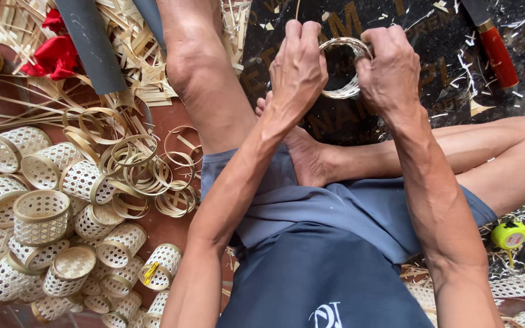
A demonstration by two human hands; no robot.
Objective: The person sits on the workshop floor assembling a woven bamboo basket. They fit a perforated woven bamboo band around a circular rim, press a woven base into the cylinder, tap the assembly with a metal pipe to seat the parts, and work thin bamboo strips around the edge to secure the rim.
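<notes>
small woven ring (343, 91) between left hand (299, 70) and right hand (390, 70)

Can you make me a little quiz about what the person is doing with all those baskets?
1. True or false: both the left hand and the right hand grip the small woven basket.
2. Where does the pile of finished baskets lie? A) by the person's left side B) on the lap C) by the right foot
3. Fill in: the tape measure near the right leg is mostly ____ in colour.

Key
1. True. Both hands close around its rim.
2. A. The pile lies on the floor by the left side, next to the loose bamboo rings.
3. Yellow.
</notes>
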